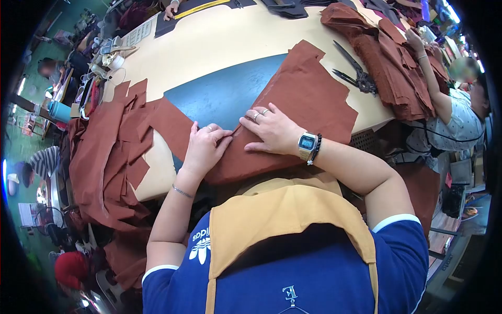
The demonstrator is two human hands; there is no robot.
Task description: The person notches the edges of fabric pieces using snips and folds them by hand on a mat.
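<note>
I have a pale table [230,39] in a busy, green-floored workroom, with one blue board [219,86] on it and two heaps of rust-brown cloth: a left heap [102,165] left of the board, a right heap [392,68] beyond its right side. Across the board's right and near parts I see one rust-brown piece [314,99], matt and notch-edged; the left hand [205,148] pinches its edge, and the right hand [273,131] lies open on it, fingers spread.

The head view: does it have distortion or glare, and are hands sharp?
Head view, edges: wide-angle bending, black corners; head view, middle: pale sheen on the blue board, while the left hand, right hand and reddish-brown cloth look fairly sharp; head view, upper right: white glare from a light.
</note>
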